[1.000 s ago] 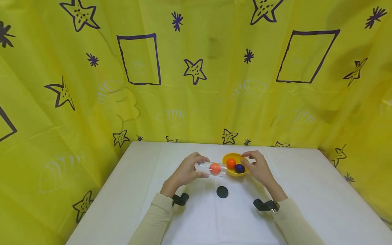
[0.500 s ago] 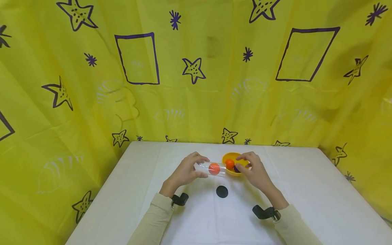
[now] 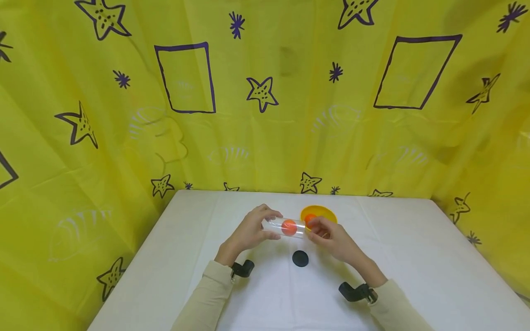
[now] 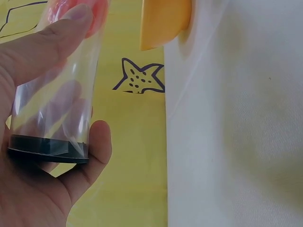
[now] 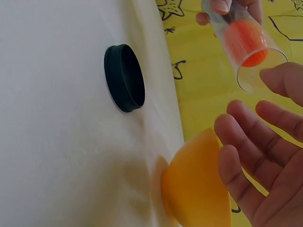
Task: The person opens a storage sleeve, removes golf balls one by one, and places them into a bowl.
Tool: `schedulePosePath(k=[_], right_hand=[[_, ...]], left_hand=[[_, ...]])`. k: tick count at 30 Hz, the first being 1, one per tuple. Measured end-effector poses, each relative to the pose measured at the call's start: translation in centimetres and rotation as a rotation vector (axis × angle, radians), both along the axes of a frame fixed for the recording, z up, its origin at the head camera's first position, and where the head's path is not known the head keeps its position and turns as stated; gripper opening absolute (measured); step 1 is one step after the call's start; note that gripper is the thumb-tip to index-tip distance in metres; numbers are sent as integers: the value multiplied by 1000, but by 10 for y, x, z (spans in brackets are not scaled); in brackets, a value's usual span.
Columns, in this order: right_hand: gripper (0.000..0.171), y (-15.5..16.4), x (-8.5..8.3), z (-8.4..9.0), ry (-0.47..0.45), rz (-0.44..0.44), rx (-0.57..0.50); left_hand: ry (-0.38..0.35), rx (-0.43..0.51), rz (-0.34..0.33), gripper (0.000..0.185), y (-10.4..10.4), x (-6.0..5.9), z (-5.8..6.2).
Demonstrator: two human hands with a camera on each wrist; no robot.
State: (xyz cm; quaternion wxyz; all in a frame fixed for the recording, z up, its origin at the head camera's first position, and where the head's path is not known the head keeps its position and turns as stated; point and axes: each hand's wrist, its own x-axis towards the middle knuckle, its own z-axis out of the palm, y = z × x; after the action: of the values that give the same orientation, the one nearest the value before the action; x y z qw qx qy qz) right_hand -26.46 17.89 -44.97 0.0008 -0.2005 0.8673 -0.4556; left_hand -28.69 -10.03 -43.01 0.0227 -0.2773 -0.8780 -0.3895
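In the head view my left hand (image 3: 250,227) grips a clear plastic tube (image 3: 299,228) held on its side. An orange ball (image 3: 289,227) sits inside, and a black cap (image 4: 47,146) closes the end near my left palm. The tube's other end is uncapped and faces my right hand (image 3: 333,239). My right fingers are loosely bent, thumb tip right by the tube's rim, with no ball showing between them in the right wrist view. Behind them stands a yellow bowl (image 3: 329,215), where part of another orange ball (image 3: 309,218) shows. The purple ball is hidden.
A black round cap (image 3: 300,258) lies on the white table (image 3: 198,276), nearer to me than the tube. A yellow curtain (image 3: 298,138) with drawn stars hangs past the table's far edge. Each wrist carries a black camera (image 3: 243,268).
My right hand has moved left from the bowl's right side, across it, to the tube's uncapped end. The purple ball has gone from sight. My left hand keeps the tube almost still.
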Motion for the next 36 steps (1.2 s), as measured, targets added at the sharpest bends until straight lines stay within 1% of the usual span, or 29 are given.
schedulePosePath(k=[3, 5, 9, 21, 23, 26, 31, 36], right_hand=[[39, -3, 2, -2, -49, 24, -12], [42, -5, 4, -3, -66, 32, -29], [44, -7, 5, -6, -61, 57, -53], [44, -4, 3, -5, -54, 67, -55], [44, -4, 3, -5, -52, 64, -52], [45, -3, 2, -7, -64, 27, -43], [46, -1, 2, -7, -83, -40, -9], [46, 1, 0, -6, -58, -39, -4]], left_hand=[[14, 3, -4, 47, 1, 1, 1], [19, 6, -2, 46, 1, 1, 1], [21, 3, 4, 46, 1, 2, 0], [32, 8, 1, 46, 0, 2, 1], [37, 5, 6, 46, 0, 1, 1], [39, 2, 19, 45, -2, 0, 1], [17, 4, 37, 45, -3, -1, 2], [8, 15, 36, 46, -4, -1, 3]])
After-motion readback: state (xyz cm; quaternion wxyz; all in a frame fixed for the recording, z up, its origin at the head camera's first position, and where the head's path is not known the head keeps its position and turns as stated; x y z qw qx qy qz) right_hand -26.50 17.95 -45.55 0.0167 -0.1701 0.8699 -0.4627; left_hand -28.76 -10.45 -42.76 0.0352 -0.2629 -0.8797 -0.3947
